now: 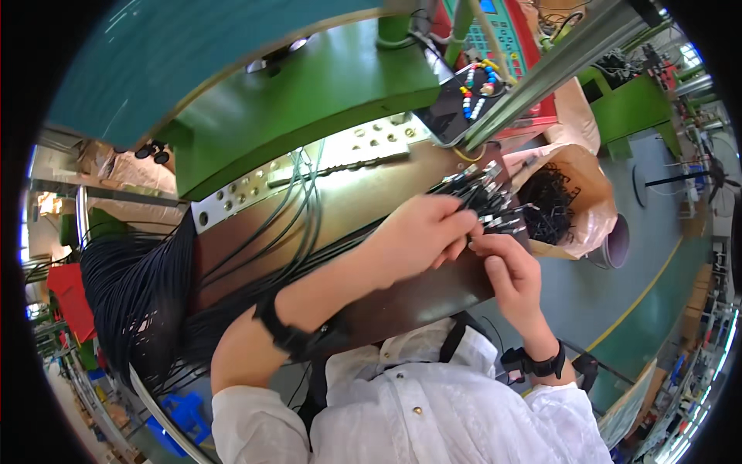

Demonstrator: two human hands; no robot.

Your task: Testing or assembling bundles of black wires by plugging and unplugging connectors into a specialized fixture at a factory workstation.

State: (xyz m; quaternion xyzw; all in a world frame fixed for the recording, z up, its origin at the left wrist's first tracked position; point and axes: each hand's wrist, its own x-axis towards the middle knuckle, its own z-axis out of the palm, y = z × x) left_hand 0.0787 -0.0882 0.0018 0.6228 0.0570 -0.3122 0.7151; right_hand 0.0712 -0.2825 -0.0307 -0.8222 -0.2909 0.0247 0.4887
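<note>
Over the right end of the dark work table [421, 305], my left hand [437, 232] and my right hand [510, 271] meet at their fingertips. Both are closed in a pinch, and whatever lies between the fingers is too small and covered to make out. Just beyond them lies a bundle of black cables with silvery connector ends [491, 201]. The cables [309, 251] run leftward under my left forearm along the table. At the left edge they hang down in a thick black bunch [143, 286].
A paper bag [599, 201] holding black pieces stands right of the table, above a bin [614, 243]. A green machine [301, 100] with a perforated metal plate [224, 203] spans the back. Beside it are a slanting metal post [556, 66], a black phone [444, 112] with a bead strap, and a control panel [498, 35].
</note>
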